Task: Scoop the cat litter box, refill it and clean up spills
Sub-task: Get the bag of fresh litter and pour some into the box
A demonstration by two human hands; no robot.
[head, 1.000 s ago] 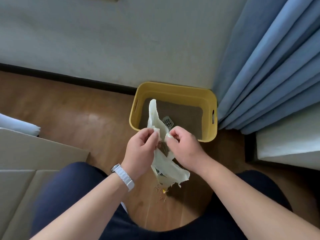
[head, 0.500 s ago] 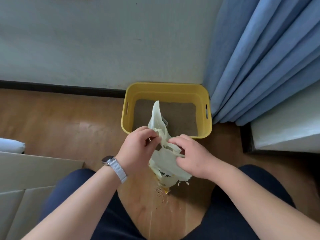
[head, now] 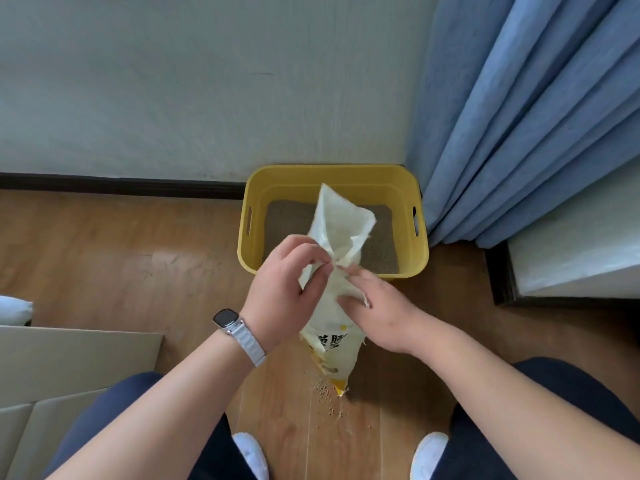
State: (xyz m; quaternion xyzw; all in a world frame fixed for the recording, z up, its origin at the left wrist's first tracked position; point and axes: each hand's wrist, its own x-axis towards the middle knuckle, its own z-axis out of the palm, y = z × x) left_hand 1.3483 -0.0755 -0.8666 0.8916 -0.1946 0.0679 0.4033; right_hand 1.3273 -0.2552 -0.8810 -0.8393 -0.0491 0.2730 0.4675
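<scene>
Both hands are on the litter bag (head: pixel 334 344), which stands on the wooden floor (head: pixel 138 258) between the person's knees, just in front of the yellow litter box (head: pixel 332 178). The left hand (head: pixel 282 292) pinches the bag's gathered neck between thumb and fingertips. The right hand (head: pixel 379 308) lies against the bag's side with fingers only loosely curled; whether it truly grips the material or merely steadies it is hard to tell from this angle. Above the pinch, the bag's open top flares up over the box.

The box sits against the wall in the corner beside the blue curtain (head: pixel 526 116), and holds a level bed of grey litter (head: pixel 287 220), so the refill looks done or nearly done. No scoop can be made out; the bag's top hides part of the box's interior. The hands appear to be closing or twisting the bag shut.

What plainly remains is the clean-up: a scatter of spilled granules (head: pixel 327 398) lies on the floor at the bag's lower corner, spreading toward the person's white shoes (head: pixel 251 452). The bag itself likely needs putting away first.
</scene>
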